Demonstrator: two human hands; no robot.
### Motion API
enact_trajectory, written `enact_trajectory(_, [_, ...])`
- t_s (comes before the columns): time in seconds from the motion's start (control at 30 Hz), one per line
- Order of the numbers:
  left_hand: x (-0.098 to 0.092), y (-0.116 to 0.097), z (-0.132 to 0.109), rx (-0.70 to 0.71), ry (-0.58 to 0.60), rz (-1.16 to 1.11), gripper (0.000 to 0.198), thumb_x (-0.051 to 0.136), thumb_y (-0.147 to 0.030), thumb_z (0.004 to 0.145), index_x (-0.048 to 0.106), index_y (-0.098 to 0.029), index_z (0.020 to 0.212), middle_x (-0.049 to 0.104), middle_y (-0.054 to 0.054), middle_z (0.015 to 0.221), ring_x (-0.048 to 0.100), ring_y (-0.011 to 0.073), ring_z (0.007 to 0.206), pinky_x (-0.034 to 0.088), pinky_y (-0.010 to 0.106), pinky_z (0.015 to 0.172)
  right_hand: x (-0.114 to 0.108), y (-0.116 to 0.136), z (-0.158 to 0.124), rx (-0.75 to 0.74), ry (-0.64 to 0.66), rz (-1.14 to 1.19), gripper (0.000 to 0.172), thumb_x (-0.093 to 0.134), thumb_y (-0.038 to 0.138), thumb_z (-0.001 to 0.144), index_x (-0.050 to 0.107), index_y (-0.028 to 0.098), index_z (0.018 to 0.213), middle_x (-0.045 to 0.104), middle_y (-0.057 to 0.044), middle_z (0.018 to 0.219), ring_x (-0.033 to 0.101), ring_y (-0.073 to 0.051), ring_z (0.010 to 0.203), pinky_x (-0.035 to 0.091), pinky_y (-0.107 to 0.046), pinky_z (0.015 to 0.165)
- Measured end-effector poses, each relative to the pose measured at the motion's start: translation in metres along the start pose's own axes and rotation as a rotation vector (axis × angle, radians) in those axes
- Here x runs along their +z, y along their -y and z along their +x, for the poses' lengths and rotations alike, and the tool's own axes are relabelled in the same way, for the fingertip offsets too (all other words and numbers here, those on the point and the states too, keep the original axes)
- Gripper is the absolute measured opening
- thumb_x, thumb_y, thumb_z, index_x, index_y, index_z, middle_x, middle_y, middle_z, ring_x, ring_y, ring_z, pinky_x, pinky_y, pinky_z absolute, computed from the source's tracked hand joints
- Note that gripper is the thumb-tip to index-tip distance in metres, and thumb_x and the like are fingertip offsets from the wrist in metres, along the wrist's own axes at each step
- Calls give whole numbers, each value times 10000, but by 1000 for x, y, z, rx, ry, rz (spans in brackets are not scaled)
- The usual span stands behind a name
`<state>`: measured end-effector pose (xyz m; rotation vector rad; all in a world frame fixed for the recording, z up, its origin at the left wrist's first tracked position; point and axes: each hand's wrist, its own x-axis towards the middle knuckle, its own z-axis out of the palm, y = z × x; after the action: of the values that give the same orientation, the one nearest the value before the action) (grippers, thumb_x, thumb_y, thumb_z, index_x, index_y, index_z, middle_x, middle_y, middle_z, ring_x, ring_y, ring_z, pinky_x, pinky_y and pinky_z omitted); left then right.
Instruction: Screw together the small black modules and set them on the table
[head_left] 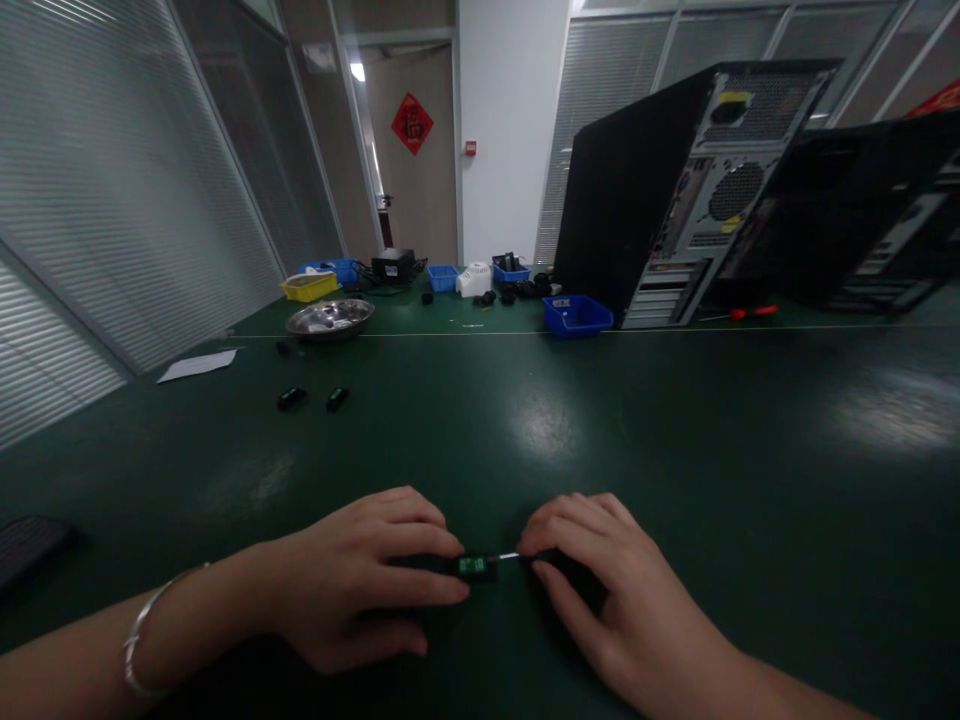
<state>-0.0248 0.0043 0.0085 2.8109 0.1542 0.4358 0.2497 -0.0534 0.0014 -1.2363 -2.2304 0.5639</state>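
Observation:
My left hand rests on the green table with its fingers closed around a small black part with a green board. My right hand is closed on a thin tool with a silver tip, most likely a small screwdriver. The tip touches the right end of the small part. A silver bracelet is on my left wrist. Both hands sit at the near edge of the table, almost touching.
Two small black parts lie at the middle left. Farther back are a metal bowl, a paper sheet, a yellow tray, blue bins and two black computer cases. A red-handled screwdriver lies by the cases.

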Motion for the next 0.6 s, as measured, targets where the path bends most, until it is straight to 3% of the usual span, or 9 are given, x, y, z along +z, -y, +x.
enact_trajectory(0.6, [0, -1, 1, 8, -1, 11, 341, 584, -295, 954, 602, -149, 1262, 671, 161, 1188, 602, 302, 1033, 505, 452, 861, -1, 4, 1, -3, 37, 11, 247, 530, 18, 880, 626, 231, 960, 681, -21, 980, 617, -220, 905, 416, -408, 813])
